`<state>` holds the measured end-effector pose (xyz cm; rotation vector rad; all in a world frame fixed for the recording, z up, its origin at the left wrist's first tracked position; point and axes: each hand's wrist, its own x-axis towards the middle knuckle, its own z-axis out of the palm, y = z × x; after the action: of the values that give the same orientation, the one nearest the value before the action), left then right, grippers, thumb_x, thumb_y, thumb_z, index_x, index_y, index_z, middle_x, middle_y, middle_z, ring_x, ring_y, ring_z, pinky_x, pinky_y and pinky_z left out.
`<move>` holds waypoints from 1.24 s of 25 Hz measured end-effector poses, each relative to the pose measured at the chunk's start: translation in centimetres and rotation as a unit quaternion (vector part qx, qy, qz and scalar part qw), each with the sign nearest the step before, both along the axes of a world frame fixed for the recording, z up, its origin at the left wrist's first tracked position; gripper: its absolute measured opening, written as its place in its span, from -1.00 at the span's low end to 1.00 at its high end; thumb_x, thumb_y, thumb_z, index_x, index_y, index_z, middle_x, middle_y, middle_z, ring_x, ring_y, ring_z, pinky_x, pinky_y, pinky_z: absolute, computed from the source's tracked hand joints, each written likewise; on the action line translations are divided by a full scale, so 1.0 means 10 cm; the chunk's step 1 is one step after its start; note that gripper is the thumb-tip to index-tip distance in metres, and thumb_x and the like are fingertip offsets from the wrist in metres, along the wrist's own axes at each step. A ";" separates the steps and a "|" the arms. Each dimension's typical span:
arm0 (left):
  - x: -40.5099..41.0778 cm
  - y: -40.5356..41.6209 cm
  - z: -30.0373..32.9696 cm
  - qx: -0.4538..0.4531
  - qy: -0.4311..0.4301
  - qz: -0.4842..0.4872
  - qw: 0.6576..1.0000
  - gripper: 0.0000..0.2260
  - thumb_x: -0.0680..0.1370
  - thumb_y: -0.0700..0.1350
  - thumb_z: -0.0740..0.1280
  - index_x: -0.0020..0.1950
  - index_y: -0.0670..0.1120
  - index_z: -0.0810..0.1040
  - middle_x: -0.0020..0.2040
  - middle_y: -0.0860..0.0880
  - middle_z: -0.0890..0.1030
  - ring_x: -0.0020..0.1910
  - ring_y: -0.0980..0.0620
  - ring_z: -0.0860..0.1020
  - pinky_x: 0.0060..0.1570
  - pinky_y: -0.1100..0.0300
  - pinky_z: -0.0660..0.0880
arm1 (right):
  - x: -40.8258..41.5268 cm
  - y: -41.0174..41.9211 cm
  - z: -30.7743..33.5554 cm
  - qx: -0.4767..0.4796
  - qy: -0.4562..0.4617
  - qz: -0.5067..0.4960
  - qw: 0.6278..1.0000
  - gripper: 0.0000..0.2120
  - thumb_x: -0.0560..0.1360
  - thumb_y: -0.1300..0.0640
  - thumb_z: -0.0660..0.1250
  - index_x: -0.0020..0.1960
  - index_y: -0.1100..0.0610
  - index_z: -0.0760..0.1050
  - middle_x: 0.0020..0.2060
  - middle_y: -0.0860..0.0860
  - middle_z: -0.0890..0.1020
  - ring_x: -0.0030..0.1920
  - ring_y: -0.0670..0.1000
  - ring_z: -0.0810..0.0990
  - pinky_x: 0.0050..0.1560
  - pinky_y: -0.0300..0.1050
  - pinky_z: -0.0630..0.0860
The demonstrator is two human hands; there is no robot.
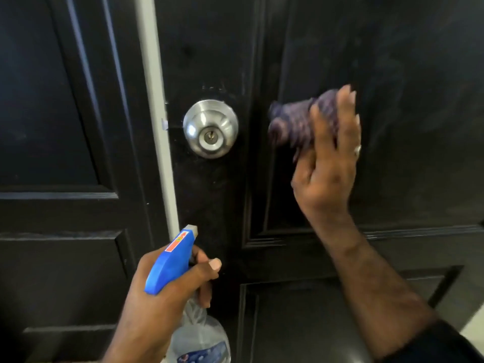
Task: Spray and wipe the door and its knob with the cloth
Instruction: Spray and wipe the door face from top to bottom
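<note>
Right hand (327, 163) pinching blurred purple cloth (301, 121), apparently against black door (406, 74) panel, right of silver knob (210, 128), left hand (167, 289) gripping spray bottle (171, 260) below knob

A person's right hand (327, 163) presses a bunched purple cloth (296, 121) against the upper recessed panel of a black door (419, 74), to the right of a brushed silver knob (210, 128) with a keyhole at its centre. The cloth is blurred. The left hand (170, 292) grips a clear spray bottle (199, 339) by its neck, its blue trigger head (170, 260) aimed up toward the door's edge below the knob. A pale strip (157, 106) runs between the two black doors.
</note>
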<state>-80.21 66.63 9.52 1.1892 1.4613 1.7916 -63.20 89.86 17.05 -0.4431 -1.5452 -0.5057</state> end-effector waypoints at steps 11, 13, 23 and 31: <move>0.09 0.67 0.05 -0.046 0.008 -0.246 0.968 -0.47 0.17 0.32 0.68 -0.30 -0.07 0.58 -0.43 -0.32 0.55 -0.57 -0.15 0.53 -0.30 -0.13 0.59 | 0.95 0.42 -1.33 -0.039 -0.054 -0.144 0.987 -0.45 0.63 0.22 0.29 0.62 0.11 0.33 0.67 0.22 0.26 0.65 0.32 0.28 0.59 0.45 0.22; 0.13 0.72 0.10 -0.075 0.001 -0.282 0.956 -0.35 0.05 0.39 0.69 -0.29 -0.12 0.61 -0.42 -0.30 0.57 -0.58 -0.14 0.54 -0.37 -0.04 0.61 | 1.34 0.66 -1.25 -0.094 0.026 -0.176 0.979 -0.52 0.73 0.17 0.15 0.63 0.21 0.30 0.63 0.31 0.32 0.65 0.35 0.27 0.62 0.42 0.20; 1.24 0.78 0.16 -0.016 0.053 -0.199 0.978 -0.85 0.49 -0.24 0.51 -0.25 -0.19 0.60 -0.23 -0.37 0.60 -0.41 -0.21 0.56 -0.23 -0.09 0.60 | 2.09 1.12 -0.97 -0.306 0.360 -0.085 0.877 -0.42 0.77 0.05 0.09 0.74 0.07 0.03 0.75 0.12 -0.02 0.74 0.21 0.04 0.69 0.20 0.18; 2.36 1.05 0.15 -0.006 0.058 -0.145 0.988 -0.88 0.52 -0.23 0.51 -0.18 -0.16 0.60 -0.23 -0.21 0.66 -0.41 -0.09 0.58 -0.23 -0.04 0.61 | 2.96 0.59 -1.60 -0.405 0.127 -0.045 0.904 -0.66 0.57 0.35 0.38 0.30 0.11 0.67 0.36 0.14 0.59 0.10 -0.11 0.67 0.20 -0.25 0.56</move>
<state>-56.65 77.08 11.07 1.4406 1.2812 1.5371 -33.59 95.75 1.05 -1.1742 -1.4301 0.1618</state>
